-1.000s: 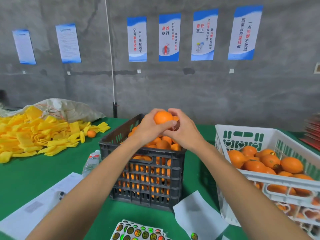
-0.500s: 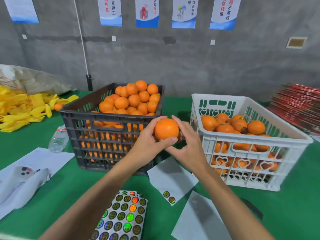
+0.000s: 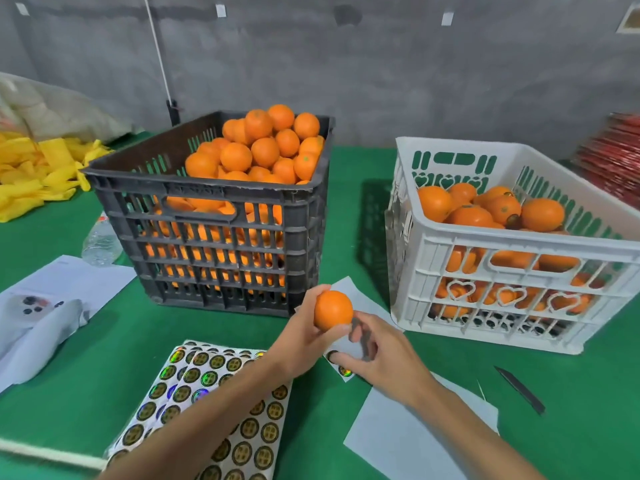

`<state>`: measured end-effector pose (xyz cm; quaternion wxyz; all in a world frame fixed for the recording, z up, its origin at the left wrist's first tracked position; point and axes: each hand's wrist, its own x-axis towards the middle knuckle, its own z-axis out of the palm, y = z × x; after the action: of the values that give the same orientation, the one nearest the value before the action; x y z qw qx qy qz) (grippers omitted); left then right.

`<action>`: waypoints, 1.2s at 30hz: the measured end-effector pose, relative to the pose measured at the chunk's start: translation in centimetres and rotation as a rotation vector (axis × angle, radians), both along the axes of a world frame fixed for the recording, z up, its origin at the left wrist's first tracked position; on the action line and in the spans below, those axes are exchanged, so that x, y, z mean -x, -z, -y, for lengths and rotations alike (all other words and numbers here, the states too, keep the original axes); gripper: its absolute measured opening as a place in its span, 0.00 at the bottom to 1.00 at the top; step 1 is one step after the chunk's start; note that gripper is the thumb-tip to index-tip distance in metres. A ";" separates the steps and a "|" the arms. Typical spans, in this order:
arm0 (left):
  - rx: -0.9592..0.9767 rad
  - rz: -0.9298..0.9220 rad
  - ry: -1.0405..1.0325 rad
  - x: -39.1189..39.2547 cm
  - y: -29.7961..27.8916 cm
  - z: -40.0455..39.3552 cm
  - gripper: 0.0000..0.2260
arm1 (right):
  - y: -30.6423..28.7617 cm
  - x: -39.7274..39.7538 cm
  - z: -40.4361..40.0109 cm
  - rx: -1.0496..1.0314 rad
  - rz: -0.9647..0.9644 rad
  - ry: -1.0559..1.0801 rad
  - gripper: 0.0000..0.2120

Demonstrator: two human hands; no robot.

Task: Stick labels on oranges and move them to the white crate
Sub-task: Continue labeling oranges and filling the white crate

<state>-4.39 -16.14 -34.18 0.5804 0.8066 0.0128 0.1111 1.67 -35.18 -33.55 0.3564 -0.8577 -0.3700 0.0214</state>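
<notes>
Orange fruit (image 3: 333, 310) gripped in left hand (image 3: 304, 337); right hand (image 3: 375, 355) pinches at a label (image 3: 333, 355), which may tear or misstick.

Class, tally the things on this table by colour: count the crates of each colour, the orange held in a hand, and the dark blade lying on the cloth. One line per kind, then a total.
Dark grey crate: 1
White crate: 1
Orange held in the left hand: 1
Dark blade on the green cloth: 1
Total: 4
</notes>
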 end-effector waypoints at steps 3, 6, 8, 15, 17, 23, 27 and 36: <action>0.029 0.001 0.014 -0.2 0.7 -0.2 0.31 | 0.6 -0.1 0.7 0.044 0.042 -0.072 0.24; 0.019 0.005 0.023 -0.4 1.2 -0.3 0.31 | 0.6 0.2 0.3 0.109 0.090 -0.150 0.24; 0.015 0.010 0.029 -0.5 1.5 -0.4 0.31 | 0.5 0.1 -0.2 0.132 0.088 -0.143 0.21; 0.051 0.025 0.046 -0.6 1.7 -0.3 0.31 | -0.1 0.0 -0.6 0.141 0.033 -0.166 0.14; 0.051 0.025 0.047 -0.6 1.6 -0.3 0.31 | 0.0 -0.1 -0.7 0.108 0.004 -0.167 0.13; 0.044 0.023 0.026 -0.6 1.7 -0.2 0.31 | 0.2 -0.3 -0.9 0.011 -0.137 -0.155 0.09; 0.030 0.010 0.029 -0.6 1.7 -0.2 0.31 | 0.3 0.5 -0.8 -0.051 -0.142 -0.181 0.06; 0.113 0.082 0.036 -0.2 -1.3 0.7 0.33 | -7.4 1.4 -0.8 -0.595 -0.370 0.067 0.06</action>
<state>-4.24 -16.80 -32.87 0.6268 0.7676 -0.0194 0.1325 0.30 -34.41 -26.16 0.6522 -0.7096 -0.2606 0.0561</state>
